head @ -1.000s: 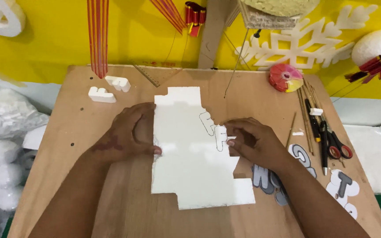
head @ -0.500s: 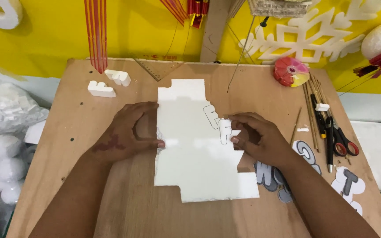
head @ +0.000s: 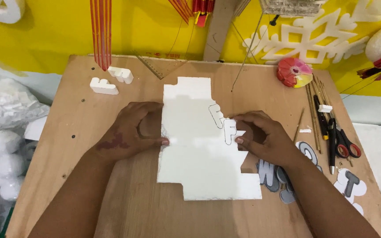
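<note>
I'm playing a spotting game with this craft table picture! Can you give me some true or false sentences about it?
1. Both hands touch the white foam sheet. True.
2. The left hand holds the scissors. False: they lie on the board, past the right hand.
3. Letter outlines are drawn on the sheet. True.
4. The wall behind is blue. False: it is yellow.
5. Two white foam pieces lie left of the sheet. True.
</note>
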